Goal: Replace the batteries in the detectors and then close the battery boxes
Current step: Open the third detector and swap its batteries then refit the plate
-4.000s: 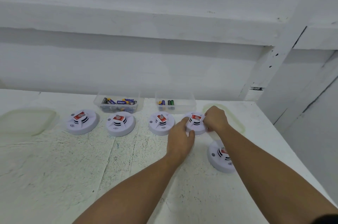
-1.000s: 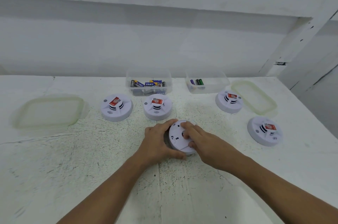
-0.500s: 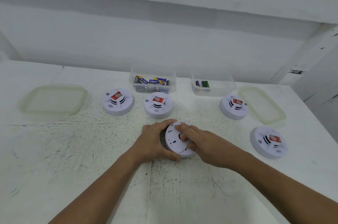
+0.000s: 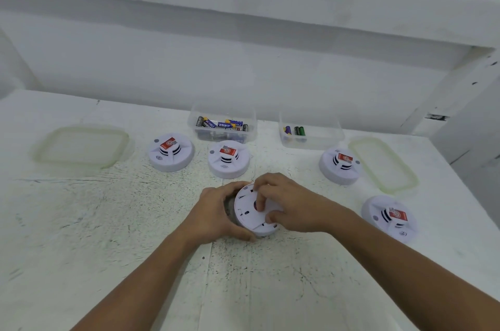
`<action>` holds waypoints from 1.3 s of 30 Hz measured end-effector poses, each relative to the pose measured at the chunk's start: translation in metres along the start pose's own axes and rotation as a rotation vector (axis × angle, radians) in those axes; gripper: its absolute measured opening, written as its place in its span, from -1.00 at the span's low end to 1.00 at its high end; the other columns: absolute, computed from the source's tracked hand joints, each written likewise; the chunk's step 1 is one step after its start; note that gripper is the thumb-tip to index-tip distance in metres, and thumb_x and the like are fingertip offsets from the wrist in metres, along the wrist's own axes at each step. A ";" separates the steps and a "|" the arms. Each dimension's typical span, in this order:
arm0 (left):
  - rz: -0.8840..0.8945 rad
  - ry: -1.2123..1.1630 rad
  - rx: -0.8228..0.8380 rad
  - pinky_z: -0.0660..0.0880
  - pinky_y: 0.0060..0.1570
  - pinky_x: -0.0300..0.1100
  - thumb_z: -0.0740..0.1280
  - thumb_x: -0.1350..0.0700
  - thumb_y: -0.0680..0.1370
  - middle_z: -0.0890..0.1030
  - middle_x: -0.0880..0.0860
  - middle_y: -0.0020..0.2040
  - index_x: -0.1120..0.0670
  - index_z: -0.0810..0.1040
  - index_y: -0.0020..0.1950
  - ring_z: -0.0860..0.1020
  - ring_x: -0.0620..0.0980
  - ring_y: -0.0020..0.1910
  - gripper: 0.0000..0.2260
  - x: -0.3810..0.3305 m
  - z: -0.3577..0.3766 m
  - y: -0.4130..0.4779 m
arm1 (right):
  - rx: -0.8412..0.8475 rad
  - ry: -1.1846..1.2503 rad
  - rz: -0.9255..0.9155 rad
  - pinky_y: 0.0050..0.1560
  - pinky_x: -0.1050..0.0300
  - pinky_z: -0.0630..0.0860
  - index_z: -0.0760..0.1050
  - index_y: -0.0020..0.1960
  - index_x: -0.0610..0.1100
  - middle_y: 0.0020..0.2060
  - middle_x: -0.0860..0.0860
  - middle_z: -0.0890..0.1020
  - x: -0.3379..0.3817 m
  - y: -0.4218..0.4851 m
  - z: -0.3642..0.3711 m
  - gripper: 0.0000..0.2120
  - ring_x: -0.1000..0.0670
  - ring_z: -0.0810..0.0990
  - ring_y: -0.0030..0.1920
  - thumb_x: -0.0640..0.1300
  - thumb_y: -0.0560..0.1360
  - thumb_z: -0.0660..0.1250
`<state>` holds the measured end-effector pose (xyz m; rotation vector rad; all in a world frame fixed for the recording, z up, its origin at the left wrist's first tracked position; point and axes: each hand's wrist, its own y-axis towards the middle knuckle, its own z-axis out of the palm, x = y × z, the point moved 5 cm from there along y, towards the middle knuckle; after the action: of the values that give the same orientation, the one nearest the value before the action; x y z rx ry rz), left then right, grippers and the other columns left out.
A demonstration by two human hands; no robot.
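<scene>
Left hand (image 4: 216, 218) grips round white plastic detector (image 4: 250, 213) tilted back-up on counter (image 4: 108, 236), steadying it; right hand (image 4: 286, 202) fingers press its back, likely opening battery box.

Left tub (image 4: 221, 113) and right tub (image 4: 324, 138) behind detector row (image 4: 228, 165), on table (image 4: 81, 222).

You are working in bright, even, cool-white light that seems to fall from above. Your fingers (image 4: 260, 199) and the detector (image 4: 249, 215) they hold throw only a faint, soft shadow on the tabletop (image 4: 121, 222), close beneath them. Far beyond your fingers, a grey shadow band runs under the wall ledge (image 4: 243, 3). Straight lines bow toward the frame's edges, and fine detail looks slightly smeared throughout.
</scene>
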<state>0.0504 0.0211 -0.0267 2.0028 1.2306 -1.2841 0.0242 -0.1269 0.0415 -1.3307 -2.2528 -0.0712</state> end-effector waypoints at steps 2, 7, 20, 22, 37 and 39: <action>0.003 -0.018 0.000 0.54 0.15 -0.07 0.69 -0.07 -0.02 0.64 -0.24 0.04 -0.22 0.50 0.21 0.58 -0.19 0.09 -0.17 -0.003 -0.001 -0.001 | 0.024 0.031 0.005 0.17 0.14 0.35 0.44 -0.01 -0.08 0.17 0.05 0.34 0.002 0.003 -0.003 -0.81 0.03 0.31 0.20 -0.23 0.43 0.39; 0.001 -0.013 -0.008 0.56 0.11 -0.04 0.70 -0.04 -0.01 0.65 -0.21 0.02 -0.18 0.51 0.20 0.60 -0.15 0.05 -0.20 -0.006 -0.001 -0.002 | -0.028 0.049 -0.013 -0.05 0.11 0.45 0.37 -0.05 -0.06 0.03 0.08 0.26 0.005 0.001 -0.006 -0.75 0.01 0.37 -0.02 -0.29 0.40 0.38; -0.033 0.046 -0.044 0.48 0.19 0.06 0.64 -0.27 -0.06 0.61 -0.28 0.07 -0.31 0.42 0.25 0.48 0.02 0.22 -0.10 0.004 0.003 0.000 | -0.588 0.346 0.683 0.04 0.26 0.30 0.35 0.27 -0.04 0.17 -0.04 0.18 -0.075 -0.044 -0.006 -0.61 0.02 0.35 -0.02 -0.20 0.48 0.35; -0.023 0.043 -0.043 0.48 0.20 0.06 0.64 -0.28 -0.06 0.61 -0.28 0.08 -0.32 0.42 0.25 0.49 0.03 0.22 -0.10 0.004 0.004 0.001 | -0.590 0.216 0.690 0.09 0.25 0.30 0.33 0.34 -0.09 0.17 -0.09 0.16 -0.078 -0.048 0.003 -0.57 -0.04 0.34 0.05 -0.22 0.50 0.30; 0.008 0.050 -0.047 0.45 0.22 0.07 0.64 -0.28 -0.04 0.62 -0.28 0.06 -0.30 0.43 0.24 0.53 -0.04 0.17 -0.12 -0.003 0.005 0.000 | -0.413 -0.385 0.743 -0.02 0.08 0.24 0.32 0.36 -0.03 0.11 -0.09 0.37 -0.081 -0.048 0.015 -0.64 -0.10 0.36 0.10 -0.01 0.58 0.08; 0.012 0.050 -0.048 0.45 0.23 0.07 0.63 -0.28 -0.04 0.62 -0.29 0.06 -0.31 0.43 0.24 0.53 -0.05 0.17 -0.12 -0.004 0.004 0.000 | -0.393 -0.339 0.758 0.02 0.07 0.26 0.37 0.32 -0.07 0.11 -0.09 0.38 -0.081 -0.044 0.010 -0.65 -0.11 0.37 0.11 -0.05 0.56 0.13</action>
<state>0.0475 0.0162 -0.0246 2.0160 1.2588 -1.1947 0.0142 -0.2118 0.0050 -2.4864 -1.8789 -0.0186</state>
